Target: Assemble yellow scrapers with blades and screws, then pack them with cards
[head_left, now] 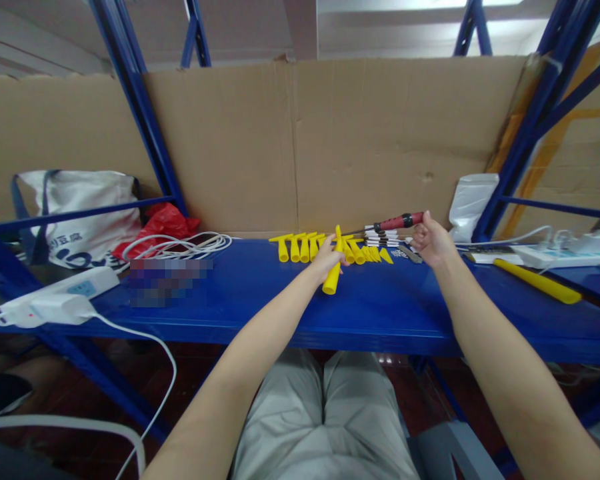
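Observation:
My left hand (pixel 326 260) is closed around a yellow plastic piece with a tube-like handle (pixel 332 279), its round end towards me. In my right hand (pixel 429 241) is a screwdriver (pixel 397 221) with a dark red and black handle, held by the handle's end. Its thin shaft points left and reaches the upper part of the yellow piece; whether the tip touches a screw is too small to tell. Behind my left hand stands a row of similar yellow pieces (pixel 295 248). Small yellow wedge-shaped parts (pixel 386 255) lie to their right, beside a stack of white-and-black pieces (pixel 380 238).
White power strips lie at left (pixel 60 297) and right (pixel 563 256). A coiled white cable (pixel 200 245), a red plastic bag (pixel 163 227) and a cloth bag (pixel 80 213) sit back left. A long yellow piece (pixel 537 281) lies at right. Cardboard (pixel 220 147) walls the back of the blue shelf (pixel 260 300).

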The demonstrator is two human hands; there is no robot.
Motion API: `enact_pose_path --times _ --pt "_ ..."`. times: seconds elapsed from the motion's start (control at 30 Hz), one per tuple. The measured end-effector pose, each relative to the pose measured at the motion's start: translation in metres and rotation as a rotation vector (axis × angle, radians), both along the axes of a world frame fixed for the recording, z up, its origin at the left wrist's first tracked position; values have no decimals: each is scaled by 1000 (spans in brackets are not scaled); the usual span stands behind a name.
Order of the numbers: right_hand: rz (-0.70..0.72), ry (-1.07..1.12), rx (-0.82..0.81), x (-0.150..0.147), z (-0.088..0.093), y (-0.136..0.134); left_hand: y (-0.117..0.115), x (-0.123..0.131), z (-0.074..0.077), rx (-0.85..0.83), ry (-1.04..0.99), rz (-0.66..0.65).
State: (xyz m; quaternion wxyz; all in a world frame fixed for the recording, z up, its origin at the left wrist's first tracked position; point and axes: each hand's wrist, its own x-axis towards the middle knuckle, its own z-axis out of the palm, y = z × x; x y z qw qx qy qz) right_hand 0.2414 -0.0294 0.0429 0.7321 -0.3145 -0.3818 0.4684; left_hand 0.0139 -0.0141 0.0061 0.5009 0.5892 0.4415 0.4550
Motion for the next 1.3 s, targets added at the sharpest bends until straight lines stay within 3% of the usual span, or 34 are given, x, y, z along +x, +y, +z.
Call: enact_pose_path --times 0.3,0.57,0.77,0.97,1.3 --pt "-21 35 -105 2 -1 4 -1 0 2 -4 48 4" --pt "21 -5 -79 4 -3 4 0 1 2 -7 23 -3" --pt "-30 32 -52 -5 4 -2 2 1 0 1 21 -3" --pt "-101 14 -24 0 -2 3 0 2 0 4 32 -20" --pt "-188 15 -164 -4 -3 6 -3 3 1 4 39 -18"
